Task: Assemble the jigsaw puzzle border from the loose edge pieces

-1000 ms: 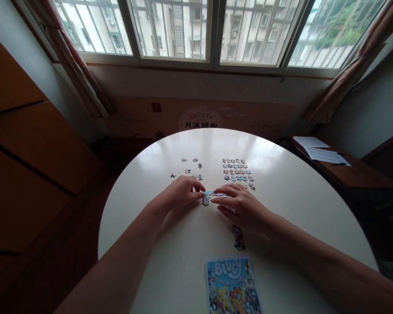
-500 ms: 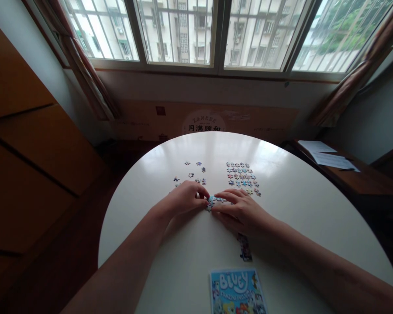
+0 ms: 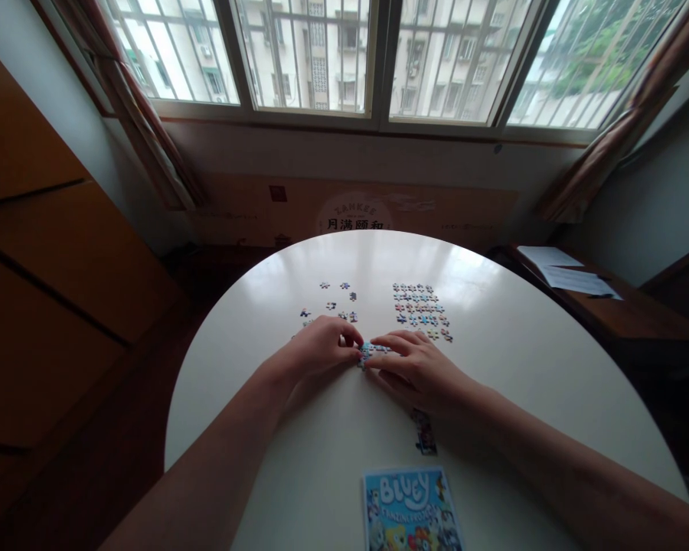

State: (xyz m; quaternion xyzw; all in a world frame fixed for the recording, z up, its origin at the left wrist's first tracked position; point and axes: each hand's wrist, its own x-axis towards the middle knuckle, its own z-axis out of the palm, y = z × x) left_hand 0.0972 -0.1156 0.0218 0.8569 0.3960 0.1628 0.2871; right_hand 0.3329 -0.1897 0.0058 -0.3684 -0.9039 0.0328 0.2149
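On the round white table (image 3: 321, 444), my left hand (image 3: 324, 344) pinches at the left end of a small joined strip of puzzle pieces (image 3: 366, 352). My right hand (image 3: 419, 367) lies over the same strip from the right, its fingers spread and their tips touching it. Part of the strip is hidden under those fingers. Beyond my right hand, loose pieces stand in neat rows (image 3: 419, 308). Scattered pieces (image 3: 331, 305) lie beyond my left hand. Another joined section (image 3: 425, 432) is just below my right wrist.
A blue Bluey picture card (image 3: 412, 509) lies at the near side of the table. At the right, a brown side table (image 3: 602, 306) bears white papers (image 3: 574, 279). Windows and curtains are at the back, and an orange-brown cabinet (image 3: 40, 306) stands at the left.
The whole view has shifted slightly, with the table and hands appearing a little further left. Both hands keep nearly the same pose at the strip.
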